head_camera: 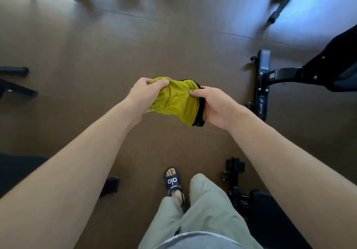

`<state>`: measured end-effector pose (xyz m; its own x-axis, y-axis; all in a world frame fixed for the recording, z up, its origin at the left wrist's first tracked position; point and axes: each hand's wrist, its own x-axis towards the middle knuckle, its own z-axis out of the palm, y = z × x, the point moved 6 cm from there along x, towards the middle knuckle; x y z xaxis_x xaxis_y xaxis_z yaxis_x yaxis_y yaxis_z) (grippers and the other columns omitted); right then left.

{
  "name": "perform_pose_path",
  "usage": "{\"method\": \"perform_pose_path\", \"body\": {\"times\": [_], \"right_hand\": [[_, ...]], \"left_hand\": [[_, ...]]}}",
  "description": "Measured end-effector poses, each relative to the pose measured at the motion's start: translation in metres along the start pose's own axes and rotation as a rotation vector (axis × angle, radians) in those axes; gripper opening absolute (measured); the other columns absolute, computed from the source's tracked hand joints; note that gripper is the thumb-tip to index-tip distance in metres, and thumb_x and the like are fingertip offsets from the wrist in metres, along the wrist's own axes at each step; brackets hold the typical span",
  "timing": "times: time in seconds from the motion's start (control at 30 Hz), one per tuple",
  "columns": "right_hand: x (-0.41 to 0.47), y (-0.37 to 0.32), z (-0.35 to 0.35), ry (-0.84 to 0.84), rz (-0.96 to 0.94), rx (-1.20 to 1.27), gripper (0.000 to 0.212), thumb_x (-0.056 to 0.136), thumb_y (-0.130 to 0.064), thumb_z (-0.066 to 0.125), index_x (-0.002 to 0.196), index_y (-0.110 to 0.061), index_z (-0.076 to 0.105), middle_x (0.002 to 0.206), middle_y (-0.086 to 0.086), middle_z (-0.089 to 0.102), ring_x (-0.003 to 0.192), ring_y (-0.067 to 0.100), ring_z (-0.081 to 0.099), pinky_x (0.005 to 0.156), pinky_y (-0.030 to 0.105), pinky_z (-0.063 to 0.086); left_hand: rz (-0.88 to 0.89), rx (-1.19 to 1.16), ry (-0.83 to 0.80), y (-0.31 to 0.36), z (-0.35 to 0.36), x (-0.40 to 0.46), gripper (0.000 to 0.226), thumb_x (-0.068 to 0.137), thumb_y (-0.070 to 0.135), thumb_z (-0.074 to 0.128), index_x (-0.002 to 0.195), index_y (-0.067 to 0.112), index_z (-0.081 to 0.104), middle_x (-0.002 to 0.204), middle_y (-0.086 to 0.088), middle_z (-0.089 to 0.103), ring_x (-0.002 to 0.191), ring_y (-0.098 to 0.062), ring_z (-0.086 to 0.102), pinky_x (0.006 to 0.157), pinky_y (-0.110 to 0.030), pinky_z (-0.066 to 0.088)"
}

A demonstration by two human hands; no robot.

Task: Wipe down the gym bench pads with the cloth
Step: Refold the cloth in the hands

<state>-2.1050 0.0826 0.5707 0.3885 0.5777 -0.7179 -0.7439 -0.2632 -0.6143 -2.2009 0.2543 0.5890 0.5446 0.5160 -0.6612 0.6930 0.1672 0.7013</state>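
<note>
Both hands hold the cloth [174, 100] out in front, above the brown floor [116, 52]. The left hand [143, 92] pinches its left edge with curled fingers, and the right hand [214, 104] grips its right edge, thumb on top. The cloth is yellow-green, crumpled and bunched, with a black border showing along its right side. At the right a bench [309, 71] with a black frame and dark pad is cut off by the edge. Far equipment is blurred. Near, a sandalled foot [172, 181] stands on the floor.
</note>
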Motion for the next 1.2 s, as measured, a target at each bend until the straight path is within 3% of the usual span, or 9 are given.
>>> {"method": "perform_pose_path", "body": {"times": [0.17, 0.3, 0.4, 0.57, 0.77, 0.93, 1.07, 1.13, 1.2], "right_hand": [[0.039, -0.066, -0.045, 0.074, -0.066, 0.177, 0.036, 0.105, -0.005, 0.043, 0.138, -0.001, 0.058, 0.131, 0.015, 0.07, 0.118, 0.033, 0.069, 0.101, 0.051, 0.056], [0.071, -0.122, -0.086, 0.137, -0.116, 0.216, 0.033, 0.1, -0.02, 0.062, 0.128, -0.006, 0.068, 0.121, 0.014, 0.075, 0.109, 0.032, 0.073, 0.089, 0.046, 0.061], [0.108, -0.167, -0.129, 0.29, -0.18, 0.231, 0.038, 0.085, -0.016, 0.08, 0.118, -0.001, 0.071, 0.111, 0.018, 0.077, 0.102, 0.035, 0.075, 0.091, 0.056, 0.06], [0.153, -0.254, -0.192, 0.375, -0.228, 0.356, 0.033, 0.091, -0.002, 0.071, 0.123, 0.003, 0.066, 0.115, 0.021, 0.074, 0.103, 0.036, 0.075, 0.086, 0.051, 0.063], [0.21, -0.369, -0.249, 0.494, -0.264, 0.382, 0.027, 0.093, 0.006, 0.062, 0.12, 0.002, 0.064, 0.12, 0.024, 0.071, 0.103, 0.036, 0.073, 0.085, 0.048, 0.062], [0.273, -0.469, -0.29, 0.579, -0.316, 0.392, 0.022, 0.095, 0.011, 0.057, 0.112, -0.001, 0.063, 0.122, 0.027, 0.068, 0.104, 0.036, 0.07, 0.09, 0.049, 0.06], [0.324, -0.54, -0.316, 0.603, -0.322, 0.475, 0.028, 0.092, 0.009, 0.056, 0.12, 0.006, 0.063, 0.124, 0.029, 0.068, 0.112, 0.042, 0.069, 0.099, 0.058, 0.056], [0.343, -0.574, -0.332, 0.651, -0.321, 0.513, 0.036, 0.081, -0.002, 0.061, 0.117, 0.004, 0.065, 0.123, 0.029, 0.068, 0.112, 0.045, 0.068, 0.098, 0.063, 0.055], [0.363, -0.606, -0.351, 0.703, -0.314, 0.539, 0.048, 0.066, -0.013, 0.062, 0.112, 0.001, 0.067, 0.125, 0.029, 0.067, 0.113, 0.045, 0.067, 0.097, 0.065, 0.054]], "left_hand": [[0.113, 0.165, -0.168, 0.096, 0.046, 0.063, 0.09, 0.046, 0.065, 0.091, 0.121, 0.023, 0.066, 0.117, 0.002, 0.073, 0.105, -0.018, 0.072, 0.086, -0.04, 0.061], [0.231, 0.326, -0.154, 0.164, 0.096, 0.121, 0.054, 0.082, 0.041, 0.082, 0.124, 0.019, 0.058, 0.115, 0.005, 0.064, 0.106, -0.014, 0.062, 0.09, -0.033, 0.054], [0.256, 0.379, -0.175, 0.215, 0.135, 0.166, 0.044, 0.086, 0.042, 0.077, 0.12, 0.02, 0.061, 0.115, 0.001, 0.067, 0.108, -0.018, 0.066, 0.092, -0.039, 0.058], [0.242, 0.402, -0.221, 0.303, 0.189, 0.242, 0.058, 0.055, 0.063, 0.069, 0.101, 0.03, 0.064, 0.116, -0.005, 0.07, 0.109, -0.025, 0.068, 0.093, -0.051, 0.059], [0.261, 0.435, -0.314, 0.417, 0.247, 0.331, 0.036, 0.074, 0.044, 0.075, 0.104, 0.027, 0.066, 0.117, -0.004, 0.071, 0.11, -0.023, 0.068, 0.095, -0.044, 0.058], [0.297, 0.467, -0.388, 0.516, 0.285, 0.426, 0.049, 0.073, 0.048, 0.076, 0.113, 0.02, 0.071, 0.116, -0.003, 0.073, 0.109, -0.022, 0.069, 0.098, -0.042, 0.057], [0.318, 0.508, -0.439, 0.592, 0.313, 0.492, 0.05, 0.077, 0.044, 0.079, 0.117, 0.015, 0.067, 0.113, -0.002, 0.072, 0.102, -0.018, 0.07, 0.088, -0.032, 0.06], [0.34, 0.533, -0.47, 0.633, 0.334, 0.516, 0.035, 0.088, 0.036, 0.076, 0.115, 0.016, 0.065, 0.104, 0.003, 0.069, 0.09, -0.009, 0.066, 0.069, -0.016, 0.055], [0.362, 0.572, -0.488, 0.671, 0.356, 0.539, 0.031, 0.093, 0.035, 0.072, 0.117, 0.017, 0.065, 0.103, 0.004, 0.067, 0.088, -0.009, 0.064, 0.067, -0.017, 0.051]]}}
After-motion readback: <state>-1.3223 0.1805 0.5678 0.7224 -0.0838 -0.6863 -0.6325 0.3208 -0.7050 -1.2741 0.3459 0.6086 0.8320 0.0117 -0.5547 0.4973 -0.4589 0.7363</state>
